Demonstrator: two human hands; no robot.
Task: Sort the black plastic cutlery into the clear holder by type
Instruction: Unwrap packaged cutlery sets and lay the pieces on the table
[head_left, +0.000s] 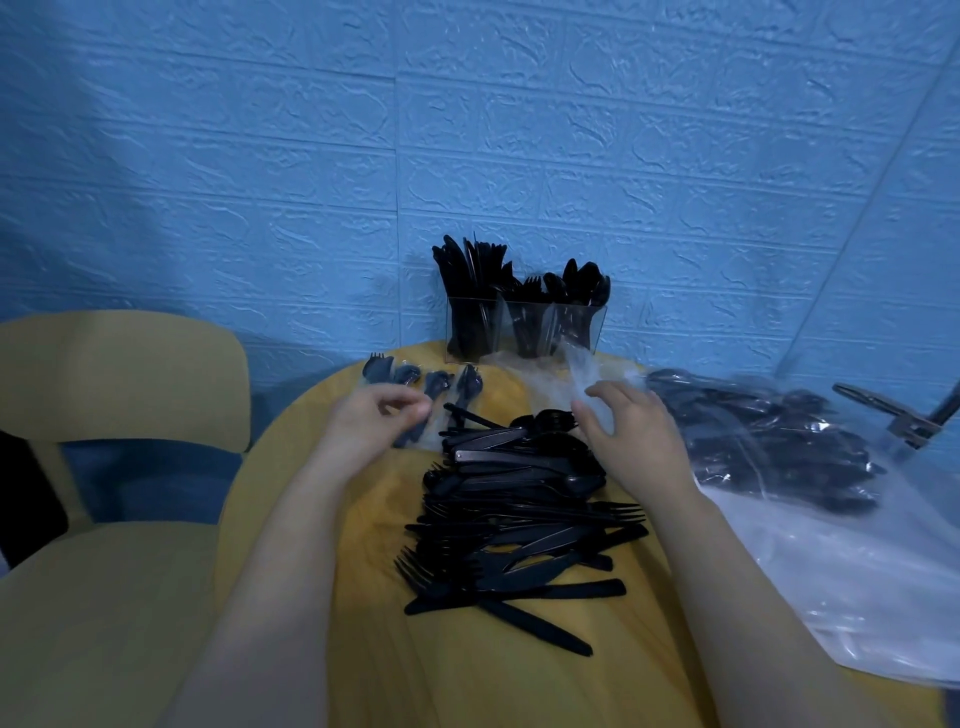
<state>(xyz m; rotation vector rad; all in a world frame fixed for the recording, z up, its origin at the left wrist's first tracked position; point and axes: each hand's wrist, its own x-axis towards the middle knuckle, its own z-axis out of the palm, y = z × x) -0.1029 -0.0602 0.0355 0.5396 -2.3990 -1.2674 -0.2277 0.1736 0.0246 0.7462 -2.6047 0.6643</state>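
Black plastic everywhere: a loose pile (519, 525) of forks, knives and spoons lies on the yellow table (322, 519) between our two forearms. The holder (524, 327) stands at the table's far edge against the blue wall (467, 130), already well stocked: knives in its left compartment, forks in the middle, spoons on the right.

Left hand (374, 421) sits near a row of small wrapped pieces (415, 376) at the far left of the table. Its fingers are curled with thumb and fingertips drawn together, and it seems to pinch the end of one wrapped piece (the blur there keeps us from being sure). Right hand (631, 436) hovers over the far end of the pile with fingers spread and relaxed, holding nothing. A clear bag (779, 447) with more cutlery lies to the right, touching the table's right side.

Step in hand, as we judge it: picking the next piece for sorting. To do it well, we take one type at a time from the top of the pile and lift by the handles so tines do not snag their neighbours. We then check the head shape before dropping it handle-down into the matching compartment. The knife compartment looks crowded, so pieces there need a straight, slow entry.
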